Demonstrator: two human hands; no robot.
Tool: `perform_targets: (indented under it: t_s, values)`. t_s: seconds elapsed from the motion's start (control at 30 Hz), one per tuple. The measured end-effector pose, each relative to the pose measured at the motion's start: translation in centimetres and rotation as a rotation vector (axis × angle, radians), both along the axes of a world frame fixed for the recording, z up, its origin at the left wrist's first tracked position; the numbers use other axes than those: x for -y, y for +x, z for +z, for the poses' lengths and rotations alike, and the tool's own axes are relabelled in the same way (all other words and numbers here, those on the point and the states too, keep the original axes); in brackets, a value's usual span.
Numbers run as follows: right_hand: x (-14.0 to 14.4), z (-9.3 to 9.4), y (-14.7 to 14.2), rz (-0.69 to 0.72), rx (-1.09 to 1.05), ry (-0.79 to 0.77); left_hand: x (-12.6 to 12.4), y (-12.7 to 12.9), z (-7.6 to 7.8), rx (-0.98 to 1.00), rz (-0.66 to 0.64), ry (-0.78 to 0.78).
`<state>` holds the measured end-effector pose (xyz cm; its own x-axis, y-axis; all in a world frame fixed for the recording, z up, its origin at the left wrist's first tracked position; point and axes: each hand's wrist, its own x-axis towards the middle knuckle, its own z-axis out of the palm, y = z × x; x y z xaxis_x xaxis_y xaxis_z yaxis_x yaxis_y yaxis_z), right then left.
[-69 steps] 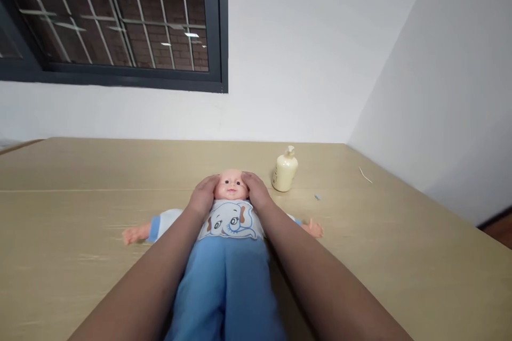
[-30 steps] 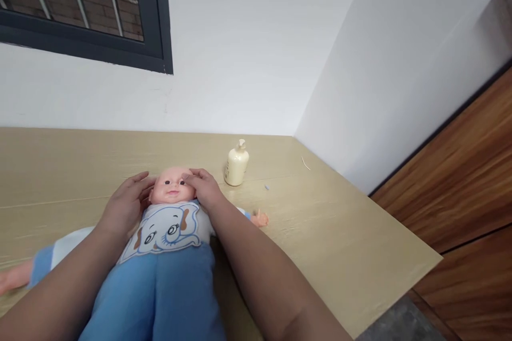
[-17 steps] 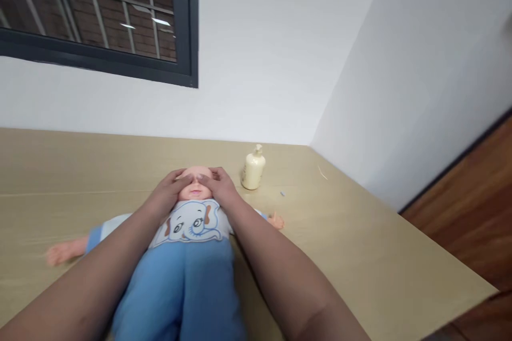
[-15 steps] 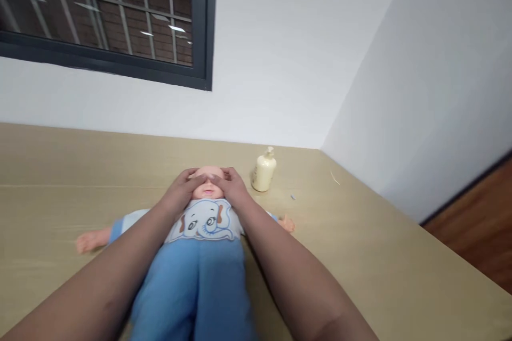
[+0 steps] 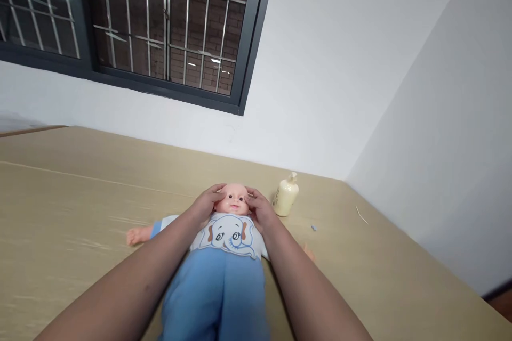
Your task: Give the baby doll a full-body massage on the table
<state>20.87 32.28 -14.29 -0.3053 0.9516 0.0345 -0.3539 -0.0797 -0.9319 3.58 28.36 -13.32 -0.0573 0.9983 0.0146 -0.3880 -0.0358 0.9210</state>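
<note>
While the doll point(image 5: 224, 256) lies on its back across the table point(image 5: 72, 213), we see both hands cupped about its head, and every place below is told from that doll. Our left hand point(image 5: 207, 203) rests flat against the left side of the head with its fingers spread loosely and its thumb near the cheek; our right hand point(image 5: 259, 210) does the same on the other side, open and curved, its fingertips touching the temple. Neither hand grips anything; each only presses on the head. One doll arm stretches out to the left of the body, ending in a small hand on the table. Just beyond the doll's head, to the right, stands a bottle point(image 5: 285, 195) with a pump top, upright and apart from our right hand. Behind the doll, above the table's far edge, is a barred window point(image 5: 160, 26).
</note>
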Motion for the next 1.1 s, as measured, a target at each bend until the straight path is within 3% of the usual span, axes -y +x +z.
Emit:
perform_targets:
  t_s: [0.33,0.7,1.1]
  values:
    - [-0.6,-0.5,-1.4,-0.122,0.102,0.030,-0.8,0.6,-0.3,-0.102,0.143,-0.009]
    - [0.0,0.4,-0.2,0.045,-0.050,-0.051,-0.6,0.0,-0.7,0.036,-0.014,0.020]
    - [-0.5,-0.2,-1.1,-0.066,0.004,0.060,-0.7,0.3,-0.5,-0.121,0.035,0.041]
